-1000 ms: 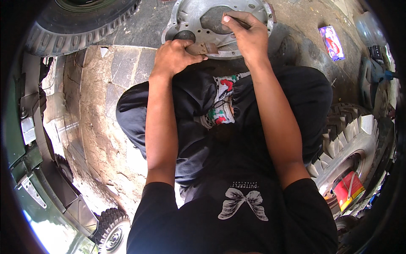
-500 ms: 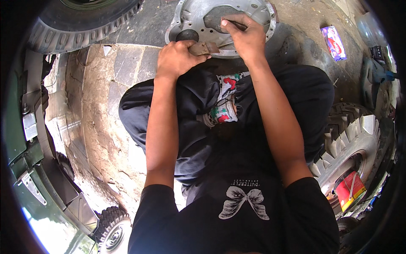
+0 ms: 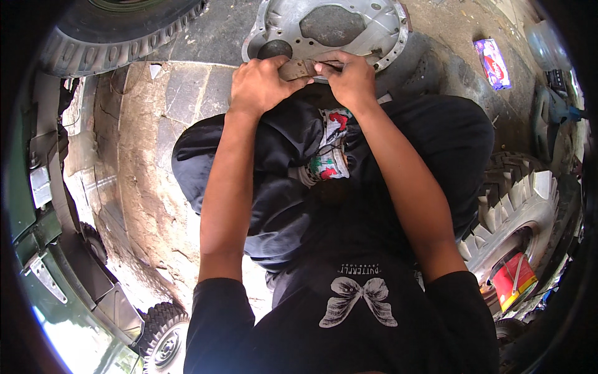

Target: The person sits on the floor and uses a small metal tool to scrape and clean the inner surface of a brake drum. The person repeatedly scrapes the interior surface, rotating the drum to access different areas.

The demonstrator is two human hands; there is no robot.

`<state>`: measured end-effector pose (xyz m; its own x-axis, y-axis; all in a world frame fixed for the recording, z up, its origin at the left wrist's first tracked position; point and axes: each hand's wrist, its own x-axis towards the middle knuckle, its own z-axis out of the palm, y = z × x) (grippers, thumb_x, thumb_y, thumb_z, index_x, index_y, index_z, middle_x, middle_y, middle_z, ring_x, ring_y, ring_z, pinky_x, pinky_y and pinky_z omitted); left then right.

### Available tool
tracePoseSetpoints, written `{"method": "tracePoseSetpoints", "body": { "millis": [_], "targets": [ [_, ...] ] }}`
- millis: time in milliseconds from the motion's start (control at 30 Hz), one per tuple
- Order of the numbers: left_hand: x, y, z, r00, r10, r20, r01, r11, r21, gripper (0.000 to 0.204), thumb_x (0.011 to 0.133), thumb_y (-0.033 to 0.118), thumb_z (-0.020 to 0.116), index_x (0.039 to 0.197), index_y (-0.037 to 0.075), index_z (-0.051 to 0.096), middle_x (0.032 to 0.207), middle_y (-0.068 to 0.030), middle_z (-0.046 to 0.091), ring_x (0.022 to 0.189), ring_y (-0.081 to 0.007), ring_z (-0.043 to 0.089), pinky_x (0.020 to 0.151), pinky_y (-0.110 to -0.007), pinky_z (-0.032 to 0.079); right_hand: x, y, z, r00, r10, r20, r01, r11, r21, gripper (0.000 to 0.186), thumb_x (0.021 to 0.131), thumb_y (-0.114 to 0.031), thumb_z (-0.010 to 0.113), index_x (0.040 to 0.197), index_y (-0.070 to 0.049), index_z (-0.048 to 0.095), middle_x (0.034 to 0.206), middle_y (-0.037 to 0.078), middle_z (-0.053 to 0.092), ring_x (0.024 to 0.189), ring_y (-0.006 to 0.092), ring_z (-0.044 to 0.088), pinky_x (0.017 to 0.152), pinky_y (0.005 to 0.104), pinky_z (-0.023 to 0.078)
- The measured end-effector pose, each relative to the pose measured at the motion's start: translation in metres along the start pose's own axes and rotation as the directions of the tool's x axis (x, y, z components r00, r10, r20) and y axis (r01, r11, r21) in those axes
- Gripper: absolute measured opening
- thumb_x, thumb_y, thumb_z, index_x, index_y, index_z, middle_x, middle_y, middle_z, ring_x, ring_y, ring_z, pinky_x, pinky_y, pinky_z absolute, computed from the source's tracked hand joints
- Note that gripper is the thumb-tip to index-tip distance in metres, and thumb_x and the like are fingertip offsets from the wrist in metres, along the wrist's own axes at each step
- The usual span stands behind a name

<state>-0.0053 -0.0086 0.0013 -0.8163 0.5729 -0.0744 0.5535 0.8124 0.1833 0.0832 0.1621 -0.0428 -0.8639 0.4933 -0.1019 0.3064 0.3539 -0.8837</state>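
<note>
My left hand (image 3: 258, 86) is closed around a short, flat brown piece (image 3: 298, 70) with small marks or holes on its face. The fingers of my right hand (image 3: 352, 80) are bent in at the right end of that piece, holding a slim dark object that my fingers mostly cover. Both hands are above the near rim of a round grey metal housing (image 3: 393, 59) on the floor. This housing has a large opening in the middle, a smaller round one at its left and bolt holes along its rim.
A big tyre (image 3: 118, 47) stands at the far left, beyond green vehicle bodywork (image 3: 68, 280). To the right lie a purple packet (image 3: 492, 63), clear and bluish plastic containers, a chunky-treaded tyre (image 3: 498, 206) and a red and yellow tin (image 3: 514, 280). My crossed legs border the near side.
My right hand has come down and left from over the housing's central opening to the brown piece. My left hand keeps its grip in nearly the same place.
</note>
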Motion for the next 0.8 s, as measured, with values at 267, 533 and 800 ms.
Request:
{"method": "tracePoseSetpoints", "body": {
  "millis": [267, 533, 800],
  "targets": [
    [0.000, 0.006, -0.009, 0.997, 0.019, 0.071, -0.020, 1.000, 0.010, 0.075, 0.078, 0.070, 0.078, 0.125, 0.011, 0.076, 0.103, -0.0218, 0.078, 0.105, -0.0371, 0.075, 0.098, -0.048, 0.058, 0.015, -0.001, 0.010, 0.998, 0.035, -0.049, -0.030, 0.993, 0.110, 0.016, 0.085, -0.015, 0.087, 0.099, -0.008, 0.083, 0.089, 0.010, 0.081, 0.081, 0.0215, 0.078, 0.081, 0.0351, 0.058],
    [0.000, 0.003, -0.008, 0.996, -0.009, 0.087, 0.008, 1.000, 0.011, 0.081, 0.076, 0.073, 0.078, 0.126, 0.009, 0.076, 0.106, -0.0211, 0.078, 0.107, -0.0374, 0.074, 0.099, -0.048, 0.057, 0.011, -0.010, 0.007, 0.997, 0.053, -0.063, -0.049, 0.997, 0.065, 0.017, 0.084, -0.019, 0.088, 0.097, -0.008, 0.083, 0.089, 0.010, 0.081, 0.082, 0.0218, 0.077, 0.081, 0.0349, 0.058],
    [0.003, 0.002, -0.009, 0.995, 0.003, 0.104, -0.004, 1.000, 0.015, 0.079, 0.077, 0.073, 0.077, 0.127, 0.011, 0.076, 0.109, -0.0225, 0.078, 0.109, -0.0372, 0.074, 0.101, -0.046, 0.056, 0.012, 0.002, 0.008, 0.997, 0.066, -0.051, -0.065, 0.998, 0.022, 0.019, 0.083, -0.022, 0.090, 0.095, -0.009, 0.083, 0.088, 0.011, 0.080, 0.080, 0.0248, 0.077, 0.080, 0.0372, 0.058]
  ]
}}
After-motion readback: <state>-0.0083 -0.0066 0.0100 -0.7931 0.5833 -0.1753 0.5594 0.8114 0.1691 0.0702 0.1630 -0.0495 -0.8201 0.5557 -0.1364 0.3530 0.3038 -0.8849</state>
